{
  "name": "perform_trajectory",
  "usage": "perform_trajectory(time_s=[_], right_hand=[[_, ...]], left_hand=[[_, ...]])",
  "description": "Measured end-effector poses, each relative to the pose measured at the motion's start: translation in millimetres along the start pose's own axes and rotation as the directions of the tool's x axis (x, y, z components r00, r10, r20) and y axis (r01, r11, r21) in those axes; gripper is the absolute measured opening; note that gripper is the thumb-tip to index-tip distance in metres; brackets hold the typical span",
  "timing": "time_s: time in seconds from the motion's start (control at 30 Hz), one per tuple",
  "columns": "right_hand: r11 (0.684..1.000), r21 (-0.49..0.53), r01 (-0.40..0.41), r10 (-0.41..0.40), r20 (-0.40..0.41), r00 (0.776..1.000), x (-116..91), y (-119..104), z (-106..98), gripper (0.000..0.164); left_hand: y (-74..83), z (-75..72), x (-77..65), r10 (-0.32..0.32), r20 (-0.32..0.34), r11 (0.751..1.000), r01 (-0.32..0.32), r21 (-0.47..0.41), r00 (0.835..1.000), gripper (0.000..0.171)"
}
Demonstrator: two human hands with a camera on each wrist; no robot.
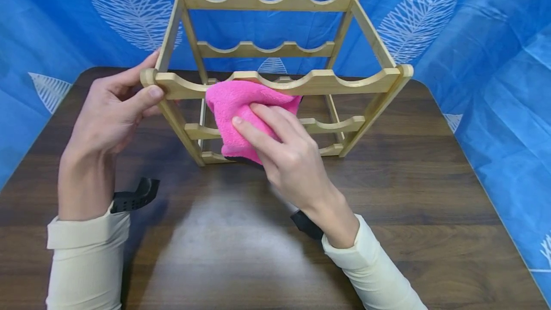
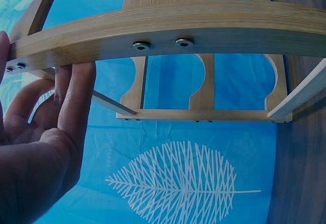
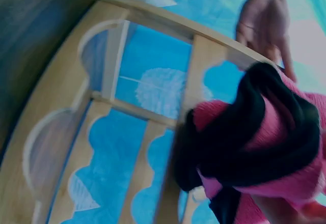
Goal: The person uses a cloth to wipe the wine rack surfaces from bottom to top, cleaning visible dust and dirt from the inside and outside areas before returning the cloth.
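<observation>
A light wooden bottle rack [image 1: 353,87] with scalloped rails stands upright on the table. My left hand [image 1: 109,104] grips its front left upper corner, thumb on the near side and fingers behind. In the left wrist view, that hand's fingers [image 2: 76,96] lie against the side post. With my right hand [image 1: 288,152] I hold a pink plush cloth [image 1: 232,109] against the front upper rail, left of its middle. The cloth drapes down over the lower rails and hides part of them. Its dark edging [image 3: 229,158] shows bunched and folded in the right wrist view.
A dark wood-grain table [image 1: 413,195] lies under the rack. Behind it and at both sides hangs a blue sheet [image 1: 486,51] with white leaf prints. Black straps [image 1: 135,196] are on both wrists, by the cream sleeves [image 1: 88,262]. Screw heads [image 2: 184,42] dot the rack's side post.
</observation>
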State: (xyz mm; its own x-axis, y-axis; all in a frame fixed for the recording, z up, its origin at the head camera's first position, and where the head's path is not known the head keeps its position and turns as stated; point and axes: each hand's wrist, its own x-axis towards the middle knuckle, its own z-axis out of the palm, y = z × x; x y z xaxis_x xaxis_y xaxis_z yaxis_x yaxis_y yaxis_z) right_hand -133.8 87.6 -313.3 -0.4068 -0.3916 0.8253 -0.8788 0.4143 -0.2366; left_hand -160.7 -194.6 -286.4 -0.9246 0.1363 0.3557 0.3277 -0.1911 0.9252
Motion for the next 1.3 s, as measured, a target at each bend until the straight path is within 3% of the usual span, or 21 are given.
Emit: perform_trajectory(time_s=[0.1, 0.3, 0.57, 0.8, 1.0, 1.1, 1.2, 1.3], right_hand=[[0.999, -0.038, -0.001, 0.001, -0.014, 1.000, 0.2, 0.1, 2.9, 0.025], [0.991, -0.109, -0.078, 0.062, -0.149, 0.987, 1.4, 5.3, -4.3, 0.024], [0.961, -0.111, -0.252, 0.215, -0.268, 0.939, 3.1, 7.3, -27.9, 0.027], [0.901, -0.154, -0.406, 0.349, -0.301, 0.888, 4.8, 11.9, -55.1, 0.030], [0.827, -0.192, -0.528, 0.420, -0.413, 0.808, 5.4, 24.4, -79.3, 0.029], [0.797, -0.209, -0.566, 0.440, -0.441, 0.782, 5.2, 29.2, -90.6, 0.027], [0.770, -0.233, -0.594, 0.454, -0.453, 0.767, 4.9, 31.9, -101.6, 0.027], [0.765, -0.236, -0.599, 0.463, -0.445, 0.767, 4.2, 32.4, -109.7, 0.027]], left_hand=[[0.6, -1.4, -1.2, -0.009, -0.001, 1.000, 0.009, -0.003, 1.000, 0.049], [1.1, -2.0, -0.9, -0.011, 0.011, 1.000, 0.011, 0.004, 1.000, 0.049], [0.8, -1.0, 0.3, -0.007, 0.030, 1.000, 0.007, 0.023, 1.000, 0.048], [0.4, -0.9, 0.3, -0.009, 0.026, 1.000, 0.008, 0.015, 1.000, 0.049], [-0.8, -2.1, -0.1, -0.013, 0.025, 1.000, 0.013, 0.009, 1.000, 0.049], [-0.8, -2.0, -0.2, -0.011, 0.023, 1.000, 0.011, 0.009, 1.000, 0.049], [0.1, -1.7, -0.3, -0.008, 0.029, 1.000, 0.008, 0.016, 1.000, 0.049], [0.9, -1.6, -0.5, -0.010, 0.039, 1.000, 0.009, 0.026, 0.999, 0.049]])
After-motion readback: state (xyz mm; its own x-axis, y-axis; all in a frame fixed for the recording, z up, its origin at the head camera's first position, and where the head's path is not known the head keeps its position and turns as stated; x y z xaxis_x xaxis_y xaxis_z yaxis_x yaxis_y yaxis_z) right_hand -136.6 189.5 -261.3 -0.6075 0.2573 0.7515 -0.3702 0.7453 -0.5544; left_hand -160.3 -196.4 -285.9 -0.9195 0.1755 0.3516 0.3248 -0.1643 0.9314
